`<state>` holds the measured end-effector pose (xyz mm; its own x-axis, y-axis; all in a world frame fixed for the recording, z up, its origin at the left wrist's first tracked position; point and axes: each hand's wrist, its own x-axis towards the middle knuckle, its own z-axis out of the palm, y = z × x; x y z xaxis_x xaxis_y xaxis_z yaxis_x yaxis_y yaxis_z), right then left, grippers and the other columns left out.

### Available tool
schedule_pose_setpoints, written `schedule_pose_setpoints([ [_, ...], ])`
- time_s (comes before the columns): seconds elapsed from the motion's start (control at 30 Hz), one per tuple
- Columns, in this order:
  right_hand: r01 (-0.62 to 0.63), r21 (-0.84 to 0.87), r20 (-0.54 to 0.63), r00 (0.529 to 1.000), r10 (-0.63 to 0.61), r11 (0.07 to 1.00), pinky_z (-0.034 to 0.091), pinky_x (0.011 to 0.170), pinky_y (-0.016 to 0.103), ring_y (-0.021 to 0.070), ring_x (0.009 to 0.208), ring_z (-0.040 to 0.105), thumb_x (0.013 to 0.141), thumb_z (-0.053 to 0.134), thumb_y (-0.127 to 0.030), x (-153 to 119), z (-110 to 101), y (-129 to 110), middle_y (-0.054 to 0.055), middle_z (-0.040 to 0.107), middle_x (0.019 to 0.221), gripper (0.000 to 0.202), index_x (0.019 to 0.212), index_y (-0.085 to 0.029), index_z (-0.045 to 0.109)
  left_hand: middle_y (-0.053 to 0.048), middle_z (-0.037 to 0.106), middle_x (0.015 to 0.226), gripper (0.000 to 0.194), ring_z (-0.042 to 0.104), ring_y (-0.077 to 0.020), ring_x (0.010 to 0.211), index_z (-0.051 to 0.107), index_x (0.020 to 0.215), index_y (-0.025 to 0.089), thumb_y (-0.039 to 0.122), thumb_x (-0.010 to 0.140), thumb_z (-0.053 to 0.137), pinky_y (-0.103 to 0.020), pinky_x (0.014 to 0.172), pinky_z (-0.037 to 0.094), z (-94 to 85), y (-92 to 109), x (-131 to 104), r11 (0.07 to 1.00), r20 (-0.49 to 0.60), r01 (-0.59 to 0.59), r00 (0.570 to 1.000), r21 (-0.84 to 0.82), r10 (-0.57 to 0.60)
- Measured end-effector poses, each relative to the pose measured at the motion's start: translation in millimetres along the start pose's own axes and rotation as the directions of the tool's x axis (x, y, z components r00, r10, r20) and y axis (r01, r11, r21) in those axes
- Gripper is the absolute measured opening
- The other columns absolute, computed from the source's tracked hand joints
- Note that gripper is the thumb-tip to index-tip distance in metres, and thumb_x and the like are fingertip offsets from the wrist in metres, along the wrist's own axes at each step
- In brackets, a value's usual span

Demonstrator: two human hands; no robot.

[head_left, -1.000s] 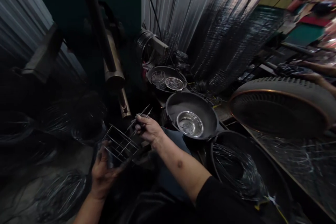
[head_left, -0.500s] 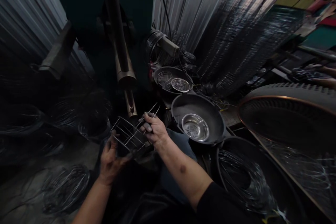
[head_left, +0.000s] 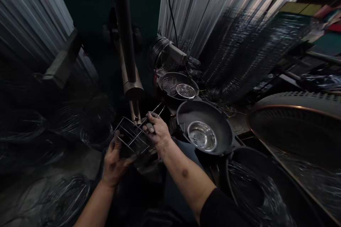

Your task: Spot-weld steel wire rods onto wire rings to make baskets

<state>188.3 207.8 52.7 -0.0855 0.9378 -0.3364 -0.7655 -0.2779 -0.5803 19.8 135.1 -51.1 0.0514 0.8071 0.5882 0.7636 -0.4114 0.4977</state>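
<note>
Between my hands is a wire rack [head_left: 131, 134], a small frame of thin crossed metal rods. My left hand [head_left: 115, 159] grips its near left edge, with the thumb on top and the other fingers reaching beneath. Closed around rods at the far right side is my right hand [head_left: 156, 127]; two rod ends stick out past its fingers. Just beyond the rack, a metal post [head_left: 135, 111] of a machine stands under a thick cylindrical part [head_left: 133, 88]. The rack looks close to the post's tip, but I cannot tell whether they touch.
To my right, a dark round pan [head_left: 226, 127] holds a steel bowl [head_left: 201, 136] with short metal pieces. Behind it, another pan [head_left: 162, 94] carries wire parts and a small dish [head_left: 185, 91]. Coiled wire [head_left: 255, 184] lies in a nearer pan. A fan [head_left: 295, 127] stands far right.
The view has shifted slightly, so the surroundings sit lower and further right. Both hands keep their hold on the wire rack, which looks slightly nearer the machine post.
</note>
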Motion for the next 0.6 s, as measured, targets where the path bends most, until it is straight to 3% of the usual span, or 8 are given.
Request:
schedule_pose_setpoints([
  [0.17, -0.001, -0.014, 0.011, 1.000, 0.001, 1.000, 0.035, 0.035, 0.015, 0.0007, 0.028, 0.028, 0.082, 0.067, -0.016, 10, 6, -6, -0.007, 0.058, 0.051, 0.020, 0.069, -0.017, 0.051, -0.016, 0.047, 0.141, 0.091, 0.049, -0.0322, 0.126, 0.025, 0.149, 0.022, 0.050, 0.075, 0.070, -0.045, 0.100, 0.048, 3.5, -6, 11, 0.999, -0.010, -0.050, 0.999, -0.016, 0.050],
  [0.3, -0.007, -0.010, 0.024, 1.000, 0.007, 1.000, 0.036, 0.037, 0.015, 0.0013, 0.028, 0.029, 0.087, 0.059, -0.013, 16, 8, -9, -0.003, 0.061, 0.051, 0.021, 0.068, -0.017, 0.052, -0.015, 0.047, 0.141, 0.086, 0.047, -0.0332, 0.129, 0.031, 0.147, 0.024, 0.048, 0.074, 0.071, -0.047, 0.103, 0.046, 4.9, -7, 18, 1.000, 0.019, 0.015, 1.000, -0.022, -0.015],
  [0.6, -0.010, -0.013, 0.041, 0.999, 0.010, 1.000, 0.039, 0.036, 0.015, 0.0010, 0.027, 0.029, 0.084, 0.066, -0.019, 14, 4, -5, -0.005, 0.062, 0.054, 0.021, 0.069, -0.017, 0.053, -0.012, 0.052, 0.135, 0.076, 0.051, -0.0326, 0.125, 0.038, 0.143, 0.027, 0.046, 0.076, 0.068, -0.048, 0.103, 0.045, 2.5, -5, 18, 0.998, 0.055, 0.035, 0.998, -0.049, -0.032],
])
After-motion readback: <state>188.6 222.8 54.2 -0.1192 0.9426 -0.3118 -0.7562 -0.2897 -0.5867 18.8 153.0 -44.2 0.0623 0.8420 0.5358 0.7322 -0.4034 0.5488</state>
